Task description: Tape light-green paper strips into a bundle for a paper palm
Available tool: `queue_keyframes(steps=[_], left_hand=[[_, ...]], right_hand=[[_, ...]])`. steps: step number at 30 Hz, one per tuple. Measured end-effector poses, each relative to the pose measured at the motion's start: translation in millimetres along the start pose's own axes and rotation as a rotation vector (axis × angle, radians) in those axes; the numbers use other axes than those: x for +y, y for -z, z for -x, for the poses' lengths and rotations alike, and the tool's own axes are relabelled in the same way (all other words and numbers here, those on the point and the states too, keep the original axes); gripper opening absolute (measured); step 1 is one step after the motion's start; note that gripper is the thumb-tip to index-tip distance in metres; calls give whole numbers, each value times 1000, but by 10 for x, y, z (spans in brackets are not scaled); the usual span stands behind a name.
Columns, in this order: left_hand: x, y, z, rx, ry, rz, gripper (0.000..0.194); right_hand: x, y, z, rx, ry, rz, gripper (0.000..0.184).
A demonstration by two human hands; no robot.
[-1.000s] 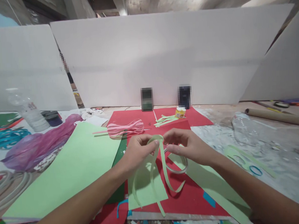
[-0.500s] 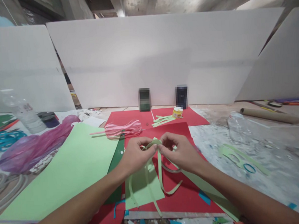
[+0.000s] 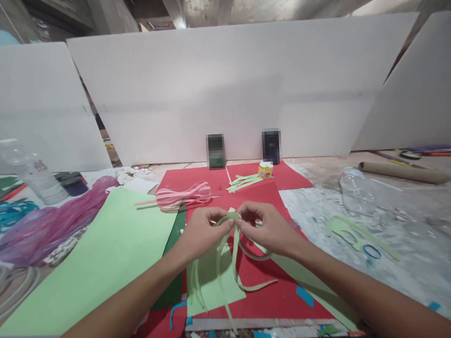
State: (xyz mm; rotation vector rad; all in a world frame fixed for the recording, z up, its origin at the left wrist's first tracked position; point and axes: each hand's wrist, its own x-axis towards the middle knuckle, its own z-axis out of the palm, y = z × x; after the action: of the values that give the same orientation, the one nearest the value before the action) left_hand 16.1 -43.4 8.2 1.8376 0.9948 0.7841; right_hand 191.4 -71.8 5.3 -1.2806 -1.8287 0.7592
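My left hand (image 3: 202,234) and my right hand (image 3: 266,228) meet over the red paper (image 3: 270,293) at the middle of the table. Both pinch a bunch of light green paper strips (image 3: 228,220) bent into a loop at the top. The strips' loose ends (image 3: 234,269) hang down and curl onto a small green sheet (image 3: 212,290). Under my right hand lies a clear tape ring (image 3: 252,253), partly hidden.
A large light green sheet (image 3: 102,261) lies left. A pink strip bundle (image 3: 183,195), cut green strips (image 3: 243,181) and a small yellow jar (image 3: 265,170) sit behind. A plastic bottle (image 3: 32,174) and purple material (image 3: 50,223) are far left, a clear bottle (image 3: 357,195) and cardboard tube (image 3: 399,172) right.
My hands have drawn closer together, tightening the looped top of the green strips. The hanging ends have shifted slightly, and the view has tilted a little.
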Motion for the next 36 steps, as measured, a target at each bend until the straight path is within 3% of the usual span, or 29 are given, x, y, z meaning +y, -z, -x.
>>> queue_keyframes(steps=[5, 10, 13, 16, 18, 20, 22, 23, 25, 27, 28, 30, 33, 36], left_hand=[[-25, 33, -6, -18, 14, -58, 21], [-47, 17, -1, -49, -6, -75, 23], [-67, 58, -34, -77, -20, -63, 27], [-134, 229, -141, -55, 34, 34, 31], [-190, 396, -226, 71, 68, 92, 33], [-217, 536, -269, 375, 49, 34, 34], [-182, 575, -233, 655, -83, -149, 29], [-140, 540, -184, 706, -190, -239, 24], [-35, 365, -47, 588, -416, -309, 17], [52, 98, 92, 193, -535, -292, 14], [72, -42, 143, 18, -494, -265, 15], [55, -283, 189, -115, -285, -131, 18], [-56, -461, 135, -177, 77, 291, 29], [-122, -450, 56, -145, 302, 692, 37]], right_hand=[[-31, 26, 22, -21, 73, 102, 7], [-21, -8, 28, -28, 40, 62, 10], [49, 10, -8, -43, -52, -124, 8], [136, 90, -65, -56, -205, -483, 13], [187, 144, -100, -15, -337, -726, 17], [232, 166, -125, 75, -435, -868, 21], [269, 143, -138, 176, -463, -901, 22], [282, 118, -140, 214, -457, -895, 22], [286, 55, -136, 267, -440, -878, 25], [258, -8, -124, 301, -414, -886, 29], [233, -34, -115, 312, -399, -894, 31], [173, -70, -96, 322, -373, -901, 33], [95, -87, -66, 319, -333, -832, 34], [54, -84, -40, 294, -307, -726, 32]])
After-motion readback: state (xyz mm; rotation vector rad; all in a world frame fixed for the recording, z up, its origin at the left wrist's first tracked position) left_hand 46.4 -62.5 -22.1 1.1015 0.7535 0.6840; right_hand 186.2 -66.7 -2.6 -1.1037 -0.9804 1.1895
